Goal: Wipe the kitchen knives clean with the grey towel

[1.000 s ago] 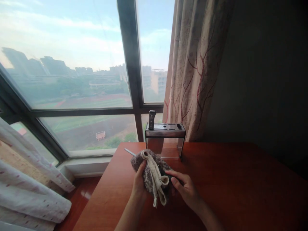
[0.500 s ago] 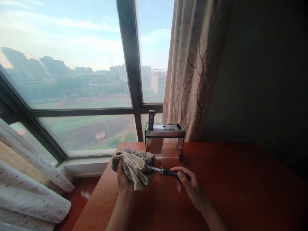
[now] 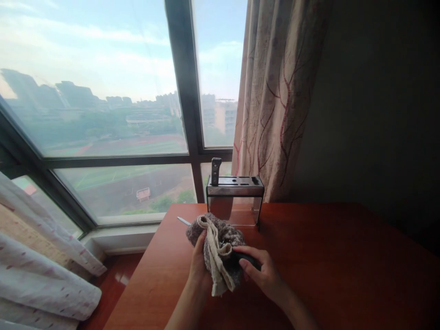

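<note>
My left hand (image 3: 200, 266) is closed around a fuzzy grey-and-cream cloth (image 3: 213, 256), its thumb pressing on the folds. The cloth is wrapped around the rod of a sharpening steel (image 3: 184, 221), whose pale tip sticks out at the upper left. My right hand (image 3: 263, 270) grips the steel's black handle, which lies close against the cloth's right side. Most of the rod is hidden in the cloth. Behind my hands stands a knife block (image 3: 235, 190) with a metal top and clear sides; one black-handled knife (image 3: 216, 171) is upright in its left slot.
The reddish-brown wooden table (image 3: 326, 256) spreads under my hands, with its left edge above the floor. A large window (image 3: 117, 183) is beyond it. A patterned curtain (image 3: 275, 101) hangs behind the block, and a white curtain (image 3: 41, 270) is at the left.
The cloth in my left hand has moved right along the rod, up to the handle. The rod's tip now shows on the left, and the metal by the handle is covered.
</note>
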A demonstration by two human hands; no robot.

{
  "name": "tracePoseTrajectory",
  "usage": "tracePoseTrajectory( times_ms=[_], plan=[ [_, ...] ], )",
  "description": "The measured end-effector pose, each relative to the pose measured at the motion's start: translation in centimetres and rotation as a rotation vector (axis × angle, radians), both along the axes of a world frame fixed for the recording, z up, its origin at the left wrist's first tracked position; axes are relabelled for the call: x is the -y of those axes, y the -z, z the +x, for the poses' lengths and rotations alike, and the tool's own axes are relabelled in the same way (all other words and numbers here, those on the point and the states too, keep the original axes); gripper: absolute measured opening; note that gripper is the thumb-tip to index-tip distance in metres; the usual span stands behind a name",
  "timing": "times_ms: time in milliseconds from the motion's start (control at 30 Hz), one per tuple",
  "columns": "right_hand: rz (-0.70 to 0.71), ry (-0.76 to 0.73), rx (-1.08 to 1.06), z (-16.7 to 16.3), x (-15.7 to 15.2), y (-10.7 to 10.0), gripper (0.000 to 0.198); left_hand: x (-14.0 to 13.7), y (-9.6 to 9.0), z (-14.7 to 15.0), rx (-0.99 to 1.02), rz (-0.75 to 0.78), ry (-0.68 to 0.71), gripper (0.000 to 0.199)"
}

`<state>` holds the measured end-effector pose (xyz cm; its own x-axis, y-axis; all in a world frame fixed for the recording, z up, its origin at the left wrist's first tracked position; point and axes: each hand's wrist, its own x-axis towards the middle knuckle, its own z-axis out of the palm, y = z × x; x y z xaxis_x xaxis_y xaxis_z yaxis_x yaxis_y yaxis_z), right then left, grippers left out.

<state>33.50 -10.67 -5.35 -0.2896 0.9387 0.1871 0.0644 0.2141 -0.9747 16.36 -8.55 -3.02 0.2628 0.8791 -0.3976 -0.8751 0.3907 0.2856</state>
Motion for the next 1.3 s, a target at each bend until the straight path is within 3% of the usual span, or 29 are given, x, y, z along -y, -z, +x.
tracePoseTrajectory(
  times_ms=[133,367,467,800,967,1133,1300],
  plan=[
    [-0.044,-0.019,-0.046,0.6,-0.3,-0.3,0.036,-0.6,-0.3,-1.3,-0.031,-0.001,-0.141,0.025],
    [-0.091,0.093,-0.167,2.3,-0.9,-0.9,0.035,-2.4,0.8,-6.6,-0.080,0.104,-0.511,0.027],
    [-0.088,0.124,-0.241,2.5,-1.2,-0.8,0.034,-2.8,1.4,-7.9,-0.095,0.143,-0.566,0.028],
    [-0.081,0.061,-0.192,1.1,-0.8,-0.7,0.035,-2.6,2.0,-7.4,0.003,0.214,-0.572,0.030],
    [-0.038,-0.001,-0.082,-0.3,-0.2,0.7,0.037,-1.4,0.9,-3.9,-0.016,0.108,-0.374,0.027],
    [-0.035,0.079,-0.124,0.0,-0.7,1.0,0.038,-0.3,0.7,0.2,-0.109,0.021,-0.078,0.027],
    [0.060,0.061,-0.093,0.2,-0.8,0.1,0.034,-0.1,1.1,0.9,-0.188,-0.012,-0.123,0.018]
  ],
)
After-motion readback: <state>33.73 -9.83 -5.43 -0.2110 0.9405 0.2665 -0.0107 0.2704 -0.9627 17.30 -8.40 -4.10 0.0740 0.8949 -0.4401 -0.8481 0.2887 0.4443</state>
